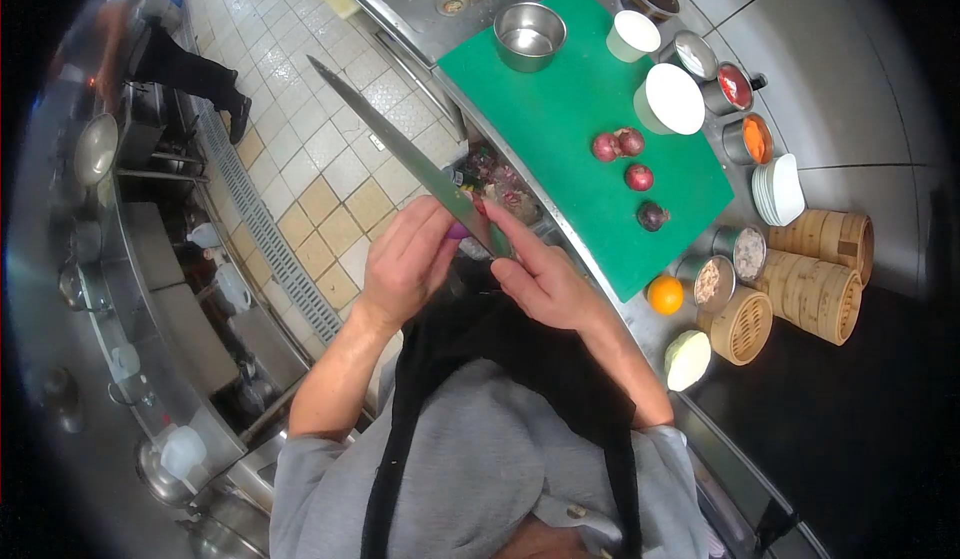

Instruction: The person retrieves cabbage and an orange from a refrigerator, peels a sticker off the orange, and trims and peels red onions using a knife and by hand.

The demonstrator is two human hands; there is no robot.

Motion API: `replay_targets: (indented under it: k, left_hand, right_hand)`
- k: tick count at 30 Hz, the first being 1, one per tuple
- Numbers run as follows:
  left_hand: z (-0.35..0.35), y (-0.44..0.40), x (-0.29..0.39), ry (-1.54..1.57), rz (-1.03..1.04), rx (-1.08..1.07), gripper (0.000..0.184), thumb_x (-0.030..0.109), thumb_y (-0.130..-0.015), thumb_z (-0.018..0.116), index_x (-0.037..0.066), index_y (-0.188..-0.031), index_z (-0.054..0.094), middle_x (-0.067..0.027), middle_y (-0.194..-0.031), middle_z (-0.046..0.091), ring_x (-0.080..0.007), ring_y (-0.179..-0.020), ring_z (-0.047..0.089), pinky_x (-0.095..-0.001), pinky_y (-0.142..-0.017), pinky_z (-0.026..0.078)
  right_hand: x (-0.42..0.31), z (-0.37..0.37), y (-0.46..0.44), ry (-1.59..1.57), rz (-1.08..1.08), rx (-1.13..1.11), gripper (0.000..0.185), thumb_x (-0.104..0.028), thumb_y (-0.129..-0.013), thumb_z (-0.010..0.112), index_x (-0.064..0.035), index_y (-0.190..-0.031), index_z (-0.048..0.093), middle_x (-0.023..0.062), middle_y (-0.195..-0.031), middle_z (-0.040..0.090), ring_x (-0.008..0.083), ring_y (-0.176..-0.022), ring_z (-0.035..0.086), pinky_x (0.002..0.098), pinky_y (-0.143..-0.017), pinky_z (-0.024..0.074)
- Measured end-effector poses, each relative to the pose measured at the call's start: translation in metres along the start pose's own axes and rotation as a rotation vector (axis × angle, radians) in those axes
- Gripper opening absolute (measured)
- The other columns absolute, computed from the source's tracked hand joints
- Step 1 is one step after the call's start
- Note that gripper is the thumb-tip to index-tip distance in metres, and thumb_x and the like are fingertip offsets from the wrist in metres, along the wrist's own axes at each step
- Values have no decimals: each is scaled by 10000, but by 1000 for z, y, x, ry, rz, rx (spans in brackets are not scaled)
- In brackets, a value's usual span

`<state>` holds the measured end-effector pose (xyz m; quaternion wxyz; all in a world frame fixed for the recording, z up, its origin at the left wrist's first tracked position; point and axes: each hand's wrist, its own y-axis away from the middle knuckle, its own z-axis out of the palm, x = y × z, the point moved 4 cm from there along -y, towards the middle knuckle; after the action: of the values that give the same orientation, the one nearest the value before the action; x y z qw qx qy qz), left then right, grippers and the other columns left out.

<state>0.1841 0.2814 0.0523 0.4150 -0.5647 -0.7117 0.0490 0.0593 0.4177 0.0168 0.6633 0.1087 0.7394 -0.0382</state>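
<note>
My right hand (545, 277) is closed on a large kitchen knife (400, 144), whose long blade points up and left past my left hand. In my left hand (405, 259) sits a red onion (458, 231), mostly hidden by the fingers and the blade. Both hands meet in front of my black apron, off the counter's edge, with the knife's heel against the onion. Below them, a bin (510, 187) contains onion skins and scraps. Several more red onions (639, 177) lie on the green cutting board (560, 139).
A steel pot (530, 36) and white bowls (669, 99) stand on the board. Along the wall are ingredient tins (748, 140), stacked white dishes (778, 191) and bamboo steamers (810, 294). An orange (665, 295) and cut cabbage (688, 360) sit nearer. Another person (190, 69) stands at the left cooking line.
</note>
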Motion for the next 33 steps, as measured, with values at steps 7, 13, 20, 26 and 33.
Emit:
replay_targets:
  k: [7,13,20,26,33]
  left_hand:
    - [0,4,-7,-39,-6,-46,414,-25,-761,747,-8,-1162,646,-176,-1128,672,-339,-1021,666,-392,-849,553]
    - [1,2,-2,-12,-19,-35,393,-29,-760,744,-9,-1141,651,-175,-1122,674,-345,-1009,668,-392,-843,554]
    - [8,0,-3,48,-82,-26,372,-56,-749,771,-16,-1101,660,-170,-1097,685,-296,-1005,685,-340,-861,549]
    - [32,30,-29,426,-370,18,407,-96,-786,759,-36,-1165,623,-131,-1166,663,-206,-1091,645,-343,-952,534]
    - [32,26,-29,1177,-705,222,409,-29,-910,657,5,-1292,515,-94,-1207,630,-159,-1094,616,-351,-968,499]
  right_hand:
    - [-2,-2,2,14,98,-72,687,-232,-991,579,-38,-1551,233,169,-850,624,223,-728,606,343,-723,480]
    - [-3,0,0,-13,37,-50,665,-235,-998,568,-37,-1545,245,170,-846,618,221,-729,606,341,-731,487]
    - [2,-5,-2,-258,70,2,532,-216,-1041,478,-53,-1522,317,62,-724,560,117,-588,551,258,-569,446]
    - [18,-5,1,-610,160,2,479,-239,-1082,374,-64,-1524,318,-4,-622,440,64,-429,398,212,-412,345]
    - [24,-21,8,-704,172,187,496,-267,-1086,370,-56,-1528,298,5,-613,432,73,-421,399,214,-411,358]
